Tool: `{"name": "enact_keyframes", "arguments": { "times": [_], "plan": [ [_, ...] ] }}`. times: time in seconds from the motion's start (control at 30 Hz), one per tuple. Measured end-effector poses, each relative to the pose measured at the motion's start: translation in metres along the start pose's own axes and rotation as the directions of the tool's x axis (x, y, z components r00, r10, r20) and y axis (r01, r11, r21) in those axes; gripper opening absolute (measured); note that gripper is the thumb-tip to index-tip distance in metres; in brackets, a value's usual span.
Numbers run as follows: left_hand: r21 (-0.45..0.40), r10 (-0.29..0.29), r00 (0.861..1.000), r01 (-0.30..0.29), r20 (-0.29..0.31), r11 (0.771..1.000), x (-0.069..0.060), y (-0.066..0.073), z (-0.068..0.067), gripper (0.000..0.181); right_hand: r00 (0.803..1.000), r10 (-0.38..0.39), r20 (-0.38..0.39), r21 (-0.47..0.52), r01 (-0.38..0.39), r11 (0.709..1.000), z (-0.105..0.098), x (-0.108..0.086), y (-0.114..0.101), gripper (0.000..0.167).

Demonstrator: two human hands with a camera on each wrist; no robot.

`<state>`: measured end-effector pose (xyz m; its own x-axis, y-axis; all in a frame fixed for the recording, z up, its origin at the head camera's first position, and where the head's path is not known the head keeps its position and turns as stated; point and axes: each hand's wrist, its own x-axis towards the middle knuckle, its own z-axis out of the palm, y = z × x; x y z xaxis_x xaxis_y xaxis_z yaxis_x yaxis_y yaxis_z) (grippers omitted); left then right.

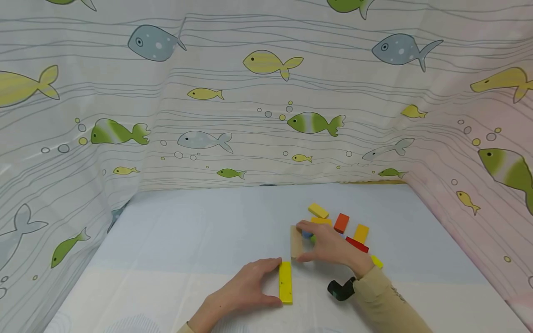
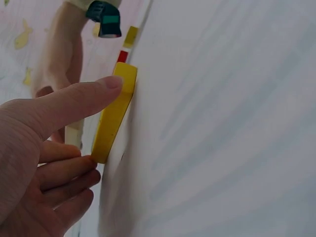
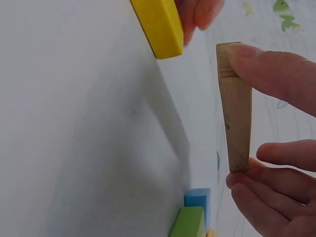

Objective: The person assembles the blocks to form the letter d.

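Note:
My left hand [image 1: 245, 287] holds a long yellow block [image 1: 285, 283] by its two ends, thumb at the near end and fingers at the far end. In the left wrist view the thumb presses the top of this yellow block [image 2: 114, 116]. Just beyond and to the right, my right hand [image 1: 333, 247] pinches a plain wooden block [image 1: 296, 243] end to end. The right wrist view shows the wooden block [image 3: 237, 108] between thumb and fingertips, with fine grooves near the thumb. The two blocks are apart.
Right of the wooden block lies a loose group of small blocks: an orange-red block [image 1: 341, 223], a yellow-orange block [image 1: 361, 233], a dark red block [image 1: 356, 244], a pale yellow block [image 1: 318, 210] and others, partly hidden by the right hand. Fish-patterned curtains [image 1: 266, 152] enclose the table.

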<state>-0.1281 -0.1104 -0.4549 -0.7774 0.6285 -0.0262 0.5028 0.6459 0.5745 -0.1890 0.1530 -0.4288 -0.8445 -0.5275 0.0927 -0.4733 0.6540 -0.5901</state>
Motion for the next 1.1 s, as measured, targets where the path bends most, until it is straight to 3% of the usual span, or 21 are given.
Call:
{"name": "enact_keyframes", "arguments": {
  "times": [0.37, 0.83, 1.1],
  "plan": [
    [0.016, 0.046, 0.999, -0.046, -0.022, 0.999, 0.001, -0.001, 0.001, 0.086, 0.999, 0.044, 0.026, -0.033, -0.043, 0.999, 0.018, 0.008, 0.000, 0.080],
    [0.021, 0.027, 1.000, -0.027, -0.003, 0.999, 0.000, 0.001, 0.001, 0.087, 0.999, 0.038, -0.015, -0.028, -0.039, 0.999, 0.029, 0.012, 0.004, 0.082],
    [0.015, 0.002, 1.000, -0.002, 0.016, 1.000, 0.000, 0.002, 0.001, 0.088, 0.999, 0.042, 0.022, 0.017, -0.043, 0.999, 0.032, 0.013, 0.007, 0.080]
  ]
}}
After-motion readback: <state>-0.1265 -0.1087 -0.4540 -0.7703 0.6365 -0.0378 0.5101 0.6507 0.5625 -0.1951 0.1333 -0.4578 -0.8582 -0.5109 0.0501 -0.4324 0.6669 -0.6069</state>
